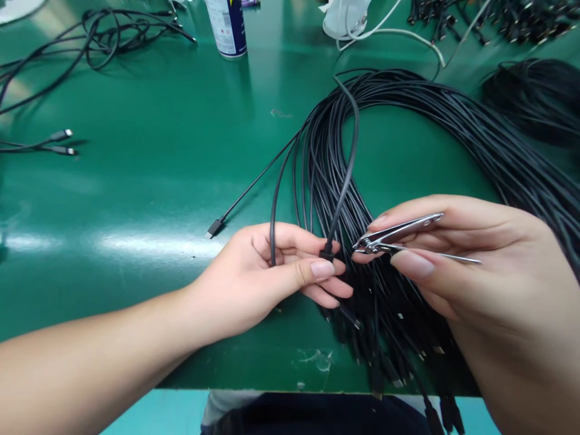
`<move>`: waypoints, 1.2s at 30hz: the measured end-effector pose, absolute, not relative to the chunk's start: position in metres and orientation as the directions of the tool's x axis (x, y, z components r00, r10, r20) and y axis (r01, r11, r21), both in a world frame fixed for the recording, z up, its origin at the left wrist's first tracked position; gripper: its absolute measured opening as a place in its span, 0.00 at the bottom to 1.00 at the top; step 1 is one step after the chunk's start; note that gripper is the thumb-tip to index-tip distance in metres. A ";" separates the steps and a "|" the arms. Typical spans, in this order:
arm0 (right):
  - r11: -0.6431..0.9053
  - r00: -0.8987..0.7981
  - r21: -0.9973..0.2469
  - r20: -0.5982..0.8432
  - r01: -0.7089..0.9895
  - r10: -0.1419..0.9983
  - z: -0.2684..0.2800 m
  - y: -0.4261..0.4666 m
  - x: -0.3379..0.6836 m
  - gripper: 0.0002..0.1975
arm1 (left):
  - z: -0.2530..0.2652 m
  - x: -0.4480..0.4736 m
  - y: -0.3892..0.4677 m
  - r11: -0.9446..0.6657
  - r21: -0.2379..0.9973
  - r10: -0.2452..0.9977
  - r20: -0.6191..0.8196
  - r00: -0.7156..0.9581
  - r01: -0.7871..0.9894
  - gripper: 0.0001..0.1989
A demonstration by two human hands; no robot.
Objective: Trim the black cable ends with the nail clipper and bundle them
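Cables, a big looped black bundle, cover your green worktable. Your left hand pinches one black cable's plug end between thumb and fingers; your right hand grips small metal clippers just beside it.

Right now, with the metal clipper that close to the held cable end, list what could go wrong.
1. The clipper in the right hand has its tip almost at the left hand's fingers; a slip might nick them.
2. The pinched cable could get its sleeve cut near the plug.
3. The cable bundle lies right beneath, so neighbouring cables may snag or be dragged.
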State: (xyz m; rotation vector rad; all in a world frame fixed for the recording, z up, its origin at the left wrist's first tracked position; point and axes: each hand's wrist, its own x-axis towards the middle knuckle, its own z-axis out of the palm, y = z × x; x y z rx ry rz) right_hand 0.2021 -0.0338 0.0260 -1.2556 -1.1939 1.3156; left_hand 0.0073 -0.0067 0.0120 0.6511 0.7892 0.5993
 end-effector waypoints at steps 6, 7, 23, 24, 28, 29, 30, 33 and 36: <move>-0.071 -0.065 -0.994 -0.077 0.081 0.995 0.028 -0.034 0.200 0.08 | 0.015 0.008 -0.006 0.654 0.732 0.672 -0.445 0.593 -0.191 0.09; -0.060 -0.062 -0.995 -0.064 0.076 0.996 0.029 -0.034 0.200 0.07 | 0.015 0.008 -0.006 0.651 0.736 0.672 -0.445 0.592 -0.186 0.10; -0.048 -0.024 -0.999 -0.048 0.010 0.999 0.028 -0.036 0.202 0.08 | 0.015 0.006 -0.009 0.413 0.884 0.760 -0.468 0.451 0.221 0.22; -0.050 -0.010 -0.999 -0.050 0.006 0.999 0.027 -0.036 0.203 0.08 | 0.014 0.005 -0.010 0.380 0.893 0.775 -0.450 0.443 0.240 0.22; -0.040 -0.004 -0.999 -0.040 -0.022 0.999 0.025 -0.034 0.206 0.10 | 0.014 0.000 -0.013 0.349 0.916 0.741 -0.400 0.540 0.200 0.21; -0.039 -0.002 -0.999 -0.039 -0.028 0.999 0.024 -0.034 0.206 0.10 | 0.014 -0.001 -0.014 0.379 0.912 0.701 -0.392 0.596 0.155 0.19; -0.037 -0.002 -0.999 -0.036 -0.034 0.999 0.023 -0.033 0.207 0.10 | 0.014 -0.002 -0.015 0.420 0.901 0.652 -0.382 0.655 0.107 0.16; -0.008 0.019 -0.998 -0.009 -0.062 1.000 0.023 -0.031 0.206 0.10 | 0.013 -0.003 -0.017 0.519 0.854 0.527 -0.332 0.782 0.013 0.09; 0.017 0.046 -0.994 0.012 -0.110 0.999 0.023 -0.028 0.204 0.10 | 0.011 0.000 -0.017 0.520 0.854 0.521 -0.319 0.792 0.001 0.10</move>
